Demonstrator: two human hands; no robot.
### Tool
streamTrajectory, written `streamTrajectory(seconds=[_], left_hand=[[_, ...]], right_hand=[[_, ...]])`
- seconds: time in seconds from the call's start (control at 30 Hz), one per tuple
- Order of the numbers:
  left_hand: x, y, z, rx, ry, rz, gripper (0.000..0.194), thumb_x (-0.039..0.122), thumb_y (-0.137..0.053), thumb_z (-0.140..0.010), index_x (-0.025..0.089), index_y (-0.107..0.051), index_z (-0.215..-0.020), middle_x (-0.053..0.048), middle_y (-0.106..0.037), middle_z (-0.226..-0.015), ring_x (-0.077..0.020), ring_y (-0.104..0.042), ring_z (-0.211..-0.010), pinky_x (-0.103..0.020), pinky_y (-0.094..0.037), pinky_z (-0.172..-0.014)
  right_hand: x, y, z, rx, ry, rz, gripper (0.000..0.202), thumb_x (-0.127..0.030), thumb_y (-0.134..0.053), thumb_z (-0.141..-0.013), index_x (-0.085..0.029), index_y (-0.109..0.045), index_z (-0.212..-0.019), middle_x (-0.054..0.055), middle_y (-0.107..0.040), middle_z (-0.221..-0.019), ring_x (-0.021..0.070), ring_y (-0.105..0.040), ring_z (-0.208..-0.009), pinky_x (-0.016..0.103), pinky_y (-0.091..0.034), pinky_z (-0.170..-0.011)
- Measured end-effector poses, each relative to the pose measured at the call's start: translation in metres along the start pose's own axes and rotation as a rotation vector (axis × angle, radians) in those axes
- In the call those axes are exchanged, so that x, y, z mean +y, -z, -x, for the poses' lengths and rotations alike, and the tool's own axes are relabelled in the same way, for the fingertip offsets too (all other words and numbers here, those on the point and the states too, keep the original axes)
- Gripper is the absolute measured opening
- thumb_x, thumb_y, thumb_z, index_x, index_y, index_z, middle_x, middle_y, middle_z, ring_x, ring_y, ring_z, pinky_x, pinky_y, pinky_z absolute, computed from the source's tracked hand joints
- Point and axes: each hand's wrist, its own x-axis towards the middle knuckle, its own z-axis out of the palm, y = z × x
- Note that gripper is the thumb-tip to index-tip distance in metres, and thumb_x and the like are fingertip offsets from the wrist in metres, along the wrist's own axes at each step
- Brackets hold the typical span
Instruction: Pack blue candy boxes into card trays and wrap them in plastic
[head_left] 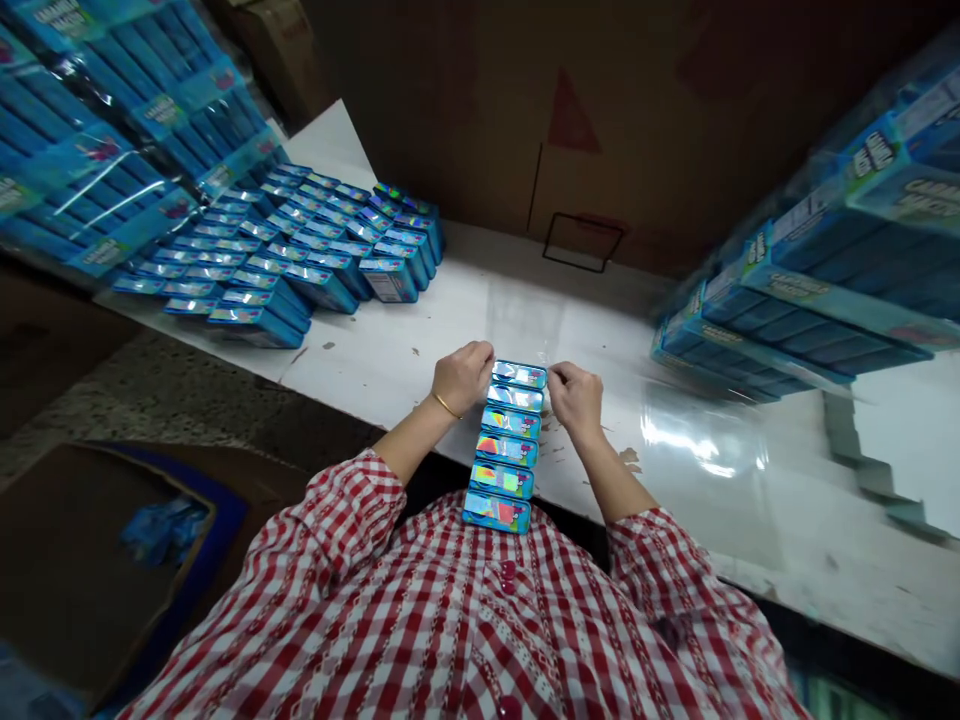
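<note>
Left hand (459, 377) and right hand (579, 400), fingers curled narrow, flank the farthest of six glossy oblong boxes (508, 450).

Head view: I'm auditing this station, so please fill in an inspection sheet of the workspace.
Surface: white table, spotted with dark marks, glare at right.
Job's things: row of six blue boxes.
Clutter: crumpled blue material, lower left.
Hands: left hand and right hand at opposite ends of the farthest box; grip unclear.
Cables: nothing seen.
Surroundings: grouped blue boxes at left, left stack, right stack, brown cardboard behind.
</note>
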Motion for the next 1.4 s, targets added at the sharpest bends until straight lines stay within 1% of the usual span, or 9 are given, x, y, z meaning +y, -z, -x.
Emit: streamTrajectory(seconds=[0.17,0.3,0.4,0.53,0.77,0.97,1.1,1.23,1.4], left_hand=[[-0.008,-0.008,0.02,0.074,-0.19,-0.047,0.017,0.022,-0.042,-0.087,0.018,-0.055,-0.076,-0.005,-0.062,-0.08,-0.0148,-0.057,-0.073,-0.025,-0.04,-0.063],[-0.015,-0.029,0.038,0.199,-0.149,0.089,0.019,0.025,-0.04,-0.088,0.019,-0.049,-0.073,-0.005,-0.059,-0.076,-0.0151,-0.056,-0.075,-0.025,-0.043,-0.067],[-0.018,-0.049,0.042,0.225,0.043,0.264,0.012,0.026,-0.043,-0.085,0.019,-0.046,-0.076,-0.003,-0.056,-0.075,-0.0131,-0.056,-0.067,-0.023,-0.044,-0.06],[-0.022,-0.063,0.043,0.12,0.28,0.357,0.008,0.027,-0.048,-0.082,0.019,-0.047,-0.083,0.001,-0.058,-0.07,-0.0118,-0.057,-0.058,-0.023,-0.042,-0.056],[-0.022,-0.048,0.047,0.028,0.089,0.096,0.033,0.032,-0.032,-0.092,0.019,-0.053,-0.071,-0.004,-0.061,-0.073,-0.0138,-0.057,-0.069,-0.024,-0.039,-0.06],[-0.021,-0.039,0.074,-0.022,-0.093,0.074,0.033,0.028,-0.028,-0.093,0.017,-0.058,-0.082,-0.006,-0.062,-0.076,-0.0135,-0.058,-0.073,-0.023,-0.041,-0.063],[-0.021,-0.042,0.07,-0.006,0.051,0.061,0.028,0.029,-0.033,-0.091,0.016,-0.058,-0.088,-0.007,-0.064,-0.083,-0.0142,-0.059,-0.073,-0.024,-0.041,-0.063],[-0.019,-0.045,0.05,-0.157,0.248,-0.019,0.023,0.032,-0.042,-0.088,0.017,-0.059,-0.09,-0.006,-0.065,-0.081,-0.0167,-0.059,-0.071,-0.025,-0.036,-0.058],[-0.015,-0.045,0.039,-0.332,0.236,-0.125,0.027,0.029,-0.04,-0.088,0.017,-0.061,-0.076,-0.009,-0.064,-0.085,-0.0193,-0.06,-0.077,-0.027,-0.032,-0.057]], right_hand=[[0.011,-0.004,0.031,0.253,0.34,0.142,0.022,-0.019,-0.042,-0.086,-0.017,-0.063,-0.079,0.004,-0.066,-0.072,0.0127,-0.056,-0.067,0.024,-0.035,-0.061],[0.022,-0.014,0.054,0.313,0.529,0.199,0.016,-0.019,-0.045,-0.087,-0.018,-0.061,-0.086,0.004,-0.065,-0.074,0.0123,-0.054,-0.068,0.024,-0.035,-0.064],[0.029,-0.027,0.058,0.296,0.401,0.252,0.019,-0.019,-0.041,-0.088,-0.018,-0.059,-0.084,0.004,-0.062,-0.073,0.0133,-0.051,-0.067,0.026,-0.033,-0.062],[0.036,-0.038,0.051,0.255,0.247,0.341,0.023,-0.027,-0.042,-0.089,-0.018,-0.056,-0.073,0.003,-0.058,-0.065,0.0149,-0.046,-0.062,0.027,-0.027,-0.057],[0.038,-0.039,0.05,0.193,0.349,0.323,0.026,-0.02,-0.044,-0.086,-0.02,-0.05,-0.06,0.002,-0.054,-0.062,0.0147,-0.042,-0.062,0.028,-0.028,-0.063],[0.039,-0.034,0.076,0.118,0.441,0.26,0.027,-0.02,-0.042,-0.087,-0.02,-0.051,-0.062,0.003,-0.054,-0.064,0.0154,-0.044,-0.067,0.029,-0.029,-0.066],[0.033,-0.035,0.077,0.092,0.287,0.3,0.022,-0.023,-0.041,-0.087,-0.019,-0.054,-0.07,0.004,-0.055,-0.069,0.0165,-0.046,-0.068,0.029,-0.03,-0.066],[0.028,-0.038,0.065,0.01,0.099,0.322,0.019,-0.029,-0.043,-0.087,-0.017,-0.057,-0.081,0.006,-0.058,-0.076,0.0168,-0.047,-0.066,0.029,-0.027,-0.06],[0.028,-0.043,0.058,-0.102,-0.014,0.248,0.019,-0.022,-0.042,-0.085,-0.018,-0.056,-0.073,0.005,-0.061,-0.077,0.0158,-0.049,-0.069,0.027,-0.026,-0.058]])
